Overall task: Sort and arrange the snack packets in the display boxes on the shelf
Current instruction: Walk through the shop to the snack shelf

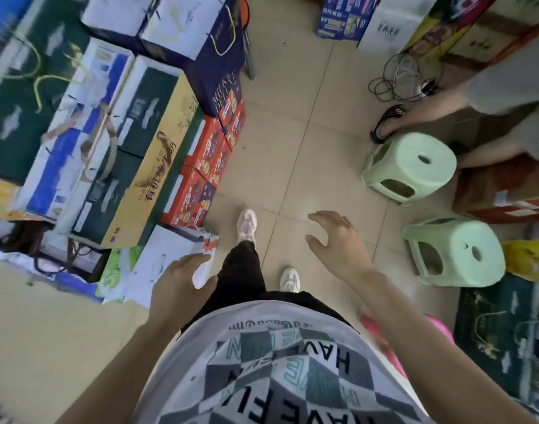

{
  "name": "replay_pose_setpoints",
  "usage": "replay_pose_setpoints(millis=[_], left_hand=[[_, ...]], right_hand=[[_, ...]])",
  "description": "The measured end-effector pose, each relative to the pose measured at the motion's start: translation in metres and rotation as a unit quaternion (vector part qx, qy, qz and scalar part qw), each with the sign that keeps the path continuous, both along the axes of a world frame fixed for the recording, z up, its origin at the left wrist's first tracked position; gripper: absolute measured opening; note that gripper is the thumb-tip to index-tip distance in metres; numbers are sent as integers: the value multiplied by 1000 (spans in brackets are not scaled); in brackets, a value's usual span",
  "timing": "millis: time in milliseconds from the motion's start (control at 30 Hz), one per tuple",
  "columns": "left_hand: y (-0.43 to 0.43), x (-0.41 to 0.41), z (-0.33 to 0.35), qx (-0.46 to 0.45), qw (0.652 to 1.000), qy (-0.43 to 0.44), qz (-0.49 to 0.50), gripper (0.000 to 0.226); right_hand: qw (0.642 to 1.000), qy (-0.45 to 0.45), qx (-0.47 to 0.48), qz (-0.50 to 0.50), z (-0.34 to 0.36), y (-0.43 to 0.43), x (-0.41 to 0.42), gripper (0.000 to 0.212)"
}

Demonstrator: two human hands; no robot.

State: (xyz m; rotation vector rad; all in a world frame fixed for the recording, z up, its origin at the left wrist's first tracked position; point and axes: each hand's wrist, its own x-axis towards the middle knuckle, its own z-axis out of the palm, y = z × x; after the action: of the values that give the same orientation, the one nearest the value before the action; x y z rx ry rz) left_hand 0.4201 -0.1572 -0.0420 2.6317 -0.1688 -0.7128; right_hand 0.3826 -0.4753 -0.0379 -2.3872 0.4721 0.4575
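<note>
While walking the aisle with nothing in hand, treat this step as the approach to the stock. Left hand (182,283) low, just over the corner of a white carton (167,255), fingers loose and slightly apart, gripping nothing. Right hand (338,243) out over the floor (292,133), fingers spread wide and a little curved, likewise empty. No snack packets and no shelf in view; only closed cartons stacked along the left, among them red boxes (200,166) printed with snack pictures, possibly the stock, though hard to tell through the blur. To do this well, keep to the bare tiles down the middle, clear of the carton corners on the left and the two green stools (412,166) on the right. Mind the other person's foot (387,123) beside the farther of them, and the cable tangle (399,75) beyond it. Keep both hands free and open for lifting. Choose the box before stooping, square up to it, and take it at opposite sides with both hands, not by one corner.
</note>
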Motion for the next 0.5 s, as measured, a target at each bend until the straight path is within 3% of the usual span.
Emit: replay_pose_setpoints(millis=[167, 500], left_hand=[[-26, 117, 0, -73, 997, -35, -11, 32], [-127, 339, 32, -118, 980, -112, -116, 40]], right_hand=[[999, 8, 7, -30, 1, -16, 83, 44], [990, 27, 17, -136, 20, -74, 193, 43]])
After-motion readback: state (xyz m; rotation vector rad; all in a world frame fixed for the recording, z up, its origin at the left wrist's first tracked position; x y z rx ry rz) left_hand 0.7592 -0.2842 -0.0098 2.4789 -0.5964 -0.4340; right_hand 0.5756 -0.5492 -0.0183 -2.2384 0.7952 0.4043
